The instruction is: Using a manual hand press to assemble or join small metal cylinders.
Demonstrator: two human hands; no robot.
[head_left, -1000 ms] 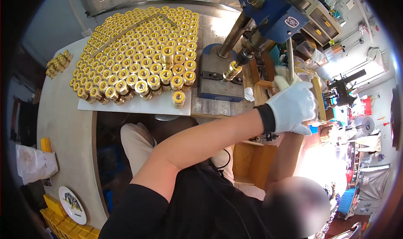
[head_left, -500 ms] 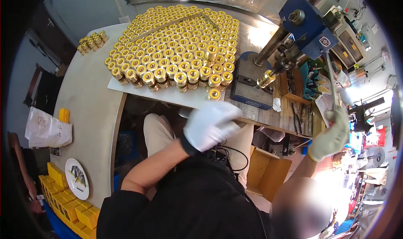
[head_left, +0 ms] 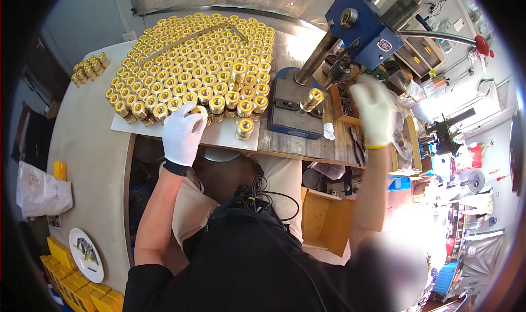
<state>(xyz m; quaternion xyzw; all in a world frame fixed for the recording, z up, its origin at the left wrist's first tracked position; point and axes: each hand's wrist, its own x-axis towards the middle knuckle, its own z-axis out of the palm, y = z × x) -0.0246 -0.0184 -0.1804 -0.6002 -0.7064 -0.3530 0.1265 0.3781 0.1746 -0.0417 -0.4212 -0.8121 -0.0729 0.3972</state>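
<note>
My left hand (head_left: 183, 136), in a white glove, reaches the front row of brass fittings (head_left: 181, 77) with yellow-rimmed tops. Thumb and fingers close round one brass fitting (head_left: 199, 112) there. To the right stands a blue hand press (head_left: 361, 29) whose long lever (head_left: 438, 35) ends in a red knob (head_left: 482, 45). Another brass fitting (head_left: 312, 100) stands tilted in view on the press's base (head_left: 293, 109), apart from the ram. My gloved right hand (head_left: 375, 112) is raised just right of the press, off the lever; motion smears its fingers.
A metal strip (head_left: 181, 42) lies across the fittings. One fitting (head_left: 244, 129) stands alone at the front edge. Pliers (head_left: 357, 146) and a wooden tray (head_left: 342, 106) are right of the press. At left are more fittings (head_left: 89, 69), a white plate (head_left: 82, 276) and yellow boxes (head_left: 71, 290).
My left hand has moved left to the front row and closed on a fitting. The right hand has let go of the lever and come toward the press; the lever has swung up.
</note>
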